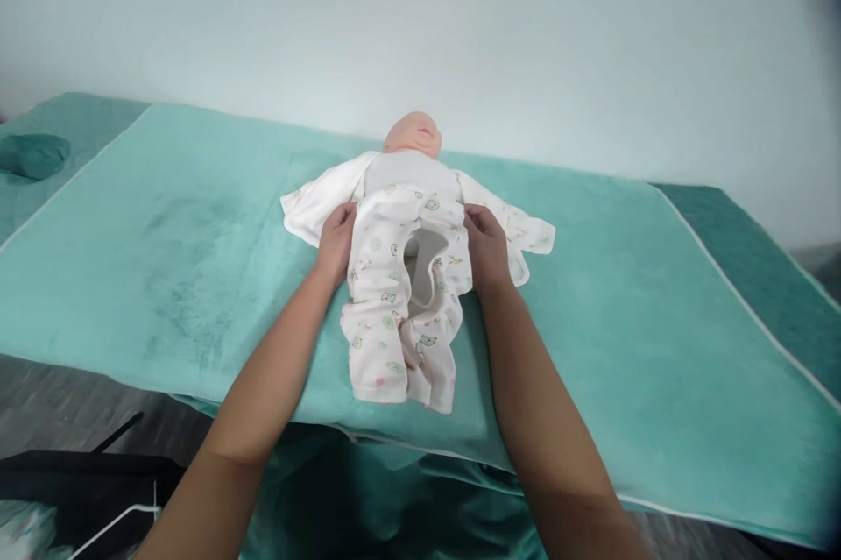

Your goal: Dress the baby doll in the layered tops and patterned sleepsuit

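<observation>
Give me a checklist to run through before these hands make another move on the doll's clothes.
1. Left hand at the side of the trousers' waist: ok.
2. Right hand at the opposite side of the waist: ok.
3. Doll lying on the green cover, not hanging over the near edge: ok.
4. Printed trousers smooth down both legs: not ok, they are creased and bunched.
5. Jacket closed over the chest: not ok, it lies open with its sleeves spread.
6. Doll's feet through the trouser legs: cannot tell, no feet show.
</observation>
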A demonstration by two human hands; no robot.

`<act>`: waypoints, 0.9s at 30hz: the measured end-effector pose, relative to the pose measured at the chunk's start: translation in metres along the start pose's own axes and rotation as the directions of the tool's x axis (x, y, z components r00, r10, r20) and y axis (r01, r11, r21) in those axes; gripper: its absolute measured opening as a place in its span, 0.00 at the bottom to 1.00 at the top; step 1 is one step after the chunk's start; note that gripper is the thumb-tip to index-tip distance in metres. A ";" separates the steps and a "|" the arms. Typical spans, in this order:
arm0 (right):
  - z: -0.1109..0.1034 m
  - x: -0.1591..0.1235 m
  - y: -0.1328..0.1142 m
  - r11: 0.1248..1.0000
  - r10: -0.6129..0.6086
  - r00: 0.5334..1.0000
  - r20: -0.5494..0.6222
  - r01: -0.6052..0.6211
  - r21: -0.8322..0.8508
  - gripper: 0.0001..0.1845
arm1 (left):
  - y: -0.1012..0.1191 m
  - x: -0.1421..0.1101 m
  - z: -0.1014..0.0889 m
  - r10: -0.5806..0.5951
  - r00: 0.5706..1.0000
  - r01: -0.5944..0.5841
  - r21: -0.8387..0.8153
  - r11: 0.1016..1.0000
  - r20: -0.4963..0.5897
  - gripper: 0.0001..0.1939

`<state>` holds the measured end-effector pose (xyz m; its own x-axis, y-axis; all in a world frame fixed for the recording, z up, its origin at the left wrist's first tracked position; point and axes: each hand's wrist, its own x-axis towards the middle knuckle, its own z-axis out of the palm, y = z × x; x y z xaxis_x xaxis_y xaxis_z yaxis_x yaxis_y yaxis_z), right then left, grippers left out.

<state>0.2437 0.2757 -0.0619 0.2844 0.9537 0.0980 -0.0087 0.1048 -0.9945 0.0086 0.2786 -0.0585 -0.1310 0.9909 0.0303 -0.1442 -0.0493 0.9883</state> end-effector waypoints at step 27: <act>0.000 0.066 -0.016 0.741 -0.359 0.855 0.374 0.505 -0.442 0.11 | 0.010 0.051 -0.008 0.162 0.979 -0.188 0.237 0.953 0.122 0.07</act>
<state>0.2629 0.3366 -0.0395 -0.1127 0.8833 0.4551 0.5613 0.4345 -0.7044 -0.0076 0.3278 -0.0485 -0.0321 0.9775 0.2083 0.1193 -0.2032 0.9718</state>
